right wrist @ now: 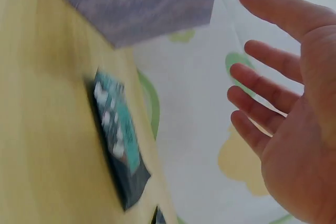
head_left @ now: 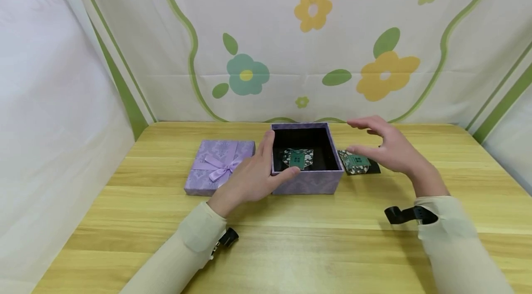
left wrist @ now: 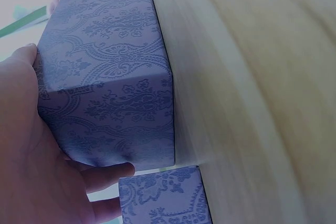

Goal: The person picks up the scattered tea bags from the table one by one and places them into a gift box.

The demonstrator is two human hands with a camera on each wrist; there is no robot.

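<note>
A purple patterned gift box [head_left: 307, 183] stands uncovered, its inside black. In it lies a dark floral sachet [head_left: 297, 159] with a green label. My left hand [head_left: 253, 174] rests against the box's left wall, fingers straight along it and thumb across the front rim; in the left wrist view its fingertips [left wrist: 113, 176] touch the side of the box. To the right of the box my right hand [head_left: 388, 146] hovers with fingers spread and nothing in them. Beneath and left of that hand, a second floral sachet [head_left: 355, 163] lies on the table, also seen as a blurred sachet [right wrist: 118, 129] in the right wrist view.
The purple lid [head_left: 203, 169] with a ribbon bow [head_left: 220, 168] lies left of the box, partly behind the left hand. Both rest on a wooden table [head_left: 291, 248]. A white cloth [head_left: 282, 45] with printed flowers hangs behind the table's far edge.
</note>
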